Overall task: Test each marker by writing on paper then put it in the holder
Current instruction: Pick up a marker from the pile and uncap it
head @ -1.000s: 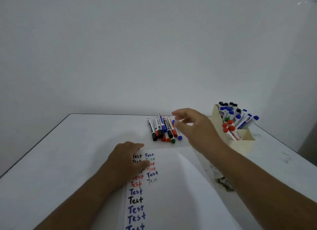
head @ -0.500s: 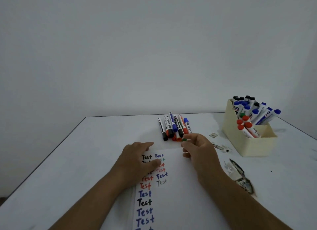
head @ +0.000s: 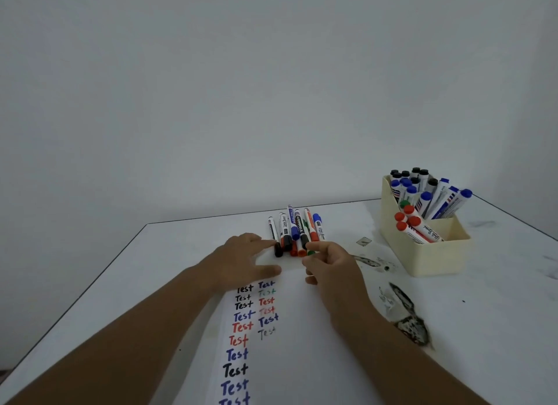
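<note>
A person leans over a white table (head: 169,284), both bare forearms stretched across a sheet of paper (head: 302,359) that lies in front of them. The left hand (head: 241,262) lies flat on the far end of the paper, fingers straight and spread, holding nothing; its fingertips reach almost to the caps of the loose markers.

Those loose markers (head: 294,229) lie in a tight bunch on the table just beyond the paper, side by side with their caps pointing toward the person: black, red, blue and orange-red caps show. The right hand (head: 329,268) sits at the near end of the bunch, its thumb and forefinger pinching the green-capped marker (head: 311,251) at its cap, the other fingers curled beneath. Most of that marker's barrel is hidden among its neighbours, so I cannot tell whether it is lifted off the table.

The paper carries two columns of the word "Test" (head: 241,326) in black, blue, red and a faint green.

Well off to the right stands a cream box holder (head: 431,256), open at the top, crowded with markers leaning together: black-capped at the back, blue in the middle, red at the front. Dark scuffed patches (head: 407,317) mar the table between the paper and the holder.
</note>
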Demonstrator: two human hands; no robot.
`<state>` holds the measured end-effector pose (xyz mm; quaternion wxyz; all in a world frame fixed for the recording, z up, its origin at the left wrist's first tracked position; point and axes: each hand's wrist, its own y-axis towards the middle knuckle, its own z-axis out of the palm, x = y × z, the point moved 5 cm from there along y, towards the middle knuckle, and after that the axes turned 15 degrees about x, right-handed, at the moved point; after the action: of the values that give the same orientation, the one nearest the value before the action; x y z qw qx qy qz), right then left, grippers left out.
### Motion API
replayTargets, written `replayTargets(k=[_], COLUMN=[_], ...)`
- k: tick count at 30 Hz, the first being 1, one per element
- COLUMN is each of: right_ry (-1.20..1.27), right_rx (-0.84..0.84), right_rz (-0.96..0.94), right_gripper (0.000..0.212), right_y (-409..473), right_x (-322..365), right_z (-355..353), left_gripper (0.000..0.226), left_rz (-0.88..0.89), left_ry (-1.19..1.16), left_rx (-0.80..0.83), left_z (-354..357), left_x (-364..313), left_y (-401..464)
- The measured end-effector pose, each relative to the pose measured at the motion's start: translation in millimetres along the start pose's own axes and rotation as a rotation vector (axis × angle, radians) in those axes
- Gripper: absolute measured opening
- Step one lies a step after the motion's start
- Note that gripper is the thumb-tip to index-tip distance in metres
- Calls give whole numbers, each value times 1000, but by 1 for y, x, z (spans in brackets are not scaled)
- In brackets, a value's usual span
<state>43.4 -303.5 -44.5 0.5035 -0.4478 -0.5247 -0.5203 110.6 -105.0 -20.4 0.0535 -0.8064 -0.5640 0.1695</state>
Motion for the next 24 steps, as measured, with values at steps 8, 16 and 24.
replayTargets(k=[8, 16, 24], right_ry=[95, 70, 72], right_rx=[-32, -31, -22], right_rz=[-8, -17, -22], right_gripper=[22, 20, 20], right_y=[2, 2, 3], right_x=[-2, -2, -1], right_z=[-1, -2, -2], left_gripper=[85, 79, 31], left_rz=[-95, -234, -265], left_ry=[-14, 61, 84], left_rx=[-197, -365, -385], left_z=[-1, -7, -3], left_x=[15, -1, 9], left_y=[-2, 2, 11])
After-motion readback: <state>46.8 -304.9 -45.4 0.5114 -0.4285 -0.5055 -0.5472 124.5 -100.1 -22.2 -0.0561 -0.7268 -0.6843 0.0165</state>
